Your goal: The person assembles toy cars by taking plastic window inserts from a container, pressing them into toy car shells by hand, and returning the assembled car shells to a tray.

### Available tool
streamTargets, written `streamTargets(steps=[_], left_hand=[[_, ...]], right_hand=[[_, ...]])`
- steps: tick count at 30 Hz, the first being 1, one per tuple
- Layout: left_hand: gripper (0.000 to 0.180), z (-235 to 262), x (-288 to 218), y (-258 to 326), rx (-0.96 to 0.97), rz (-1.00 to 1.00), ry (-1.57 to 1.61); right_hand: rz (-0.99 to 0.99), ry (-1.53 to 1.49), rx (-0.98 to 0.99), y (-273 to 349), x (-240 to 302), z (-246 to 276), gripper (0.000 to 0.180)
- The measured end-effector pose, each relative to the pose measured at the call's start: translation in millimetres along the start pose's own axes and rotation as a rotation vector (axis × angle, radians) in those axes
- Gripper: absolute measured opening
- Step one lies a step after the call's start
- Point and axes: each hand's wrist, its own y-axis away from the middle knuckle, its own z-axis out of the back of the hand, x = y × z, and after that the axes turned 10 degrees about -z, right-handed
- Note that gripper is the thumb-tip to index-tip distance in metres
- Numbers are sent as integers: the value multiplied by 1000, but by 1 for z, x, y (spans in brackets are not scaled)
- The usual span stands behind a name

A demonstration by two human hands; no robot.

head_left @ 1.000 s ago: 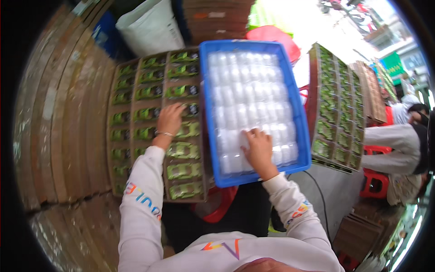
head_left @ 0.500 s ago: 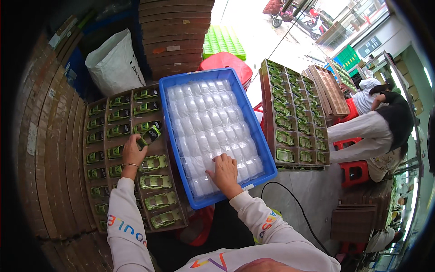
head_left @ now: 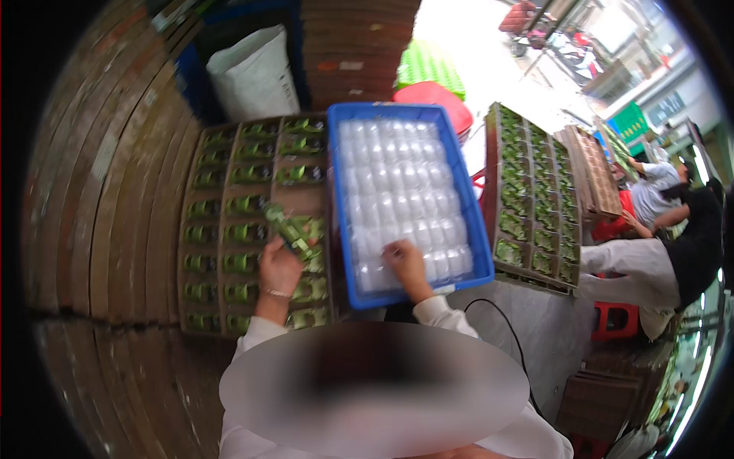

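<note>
My left hand [head_left: 280, 269] is closed around a green toy car [head_left: 289, 229], tilted above a compartment tray [head_left: 300, 200] on the left. Rows of similar green cars sit in that tray, and one compartment just beyond the held car has none. To the right of it, a blue plastic bin [head_left: 485, 268] holds rows of rounded white, translucent plastic-wrapped pieces [head_left: 401, 180]. Over the near part of these pieces is my right hand [head_left: 409, 265], its fingers curled and drawn together. Blur hides what, if anything, is between those fingertips.
Another stack of compartment trays [head_left: 533, 277] with green cars stands right of the bin. Stacked brown trays [head_left: 99, 191] line the left. Behind are a white sack [head_left: 256, 76] and a red stool [head_left: 436, 98]. Co-workers [head_left: 657, 229] are at the far right; a black cable [head_left: 511, 336] crosses the floor.
The view has shifted, moving the scene rightward and slightly up. My left hand has turned the toy car and moved it nearer me over the tray. My right hand's spread fingers have curled together.
</note>
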Motion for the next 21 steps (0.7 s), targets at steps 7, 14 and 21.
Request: streamTargets(steps=[7, 14, 21], left_hand=[[62, -34, 24, 17, -41, 33, 66], [58, -39, 42, 47, -210, 75, 16], [59, -37, 47, 61, -342, 151, -51]], right_hand=[[-27, -533, 338, 32, 94, 41, 13], [598, -165, 309, 83, 144, 36, 14], [737, 195, 225, 107, 143, 33, 29]])
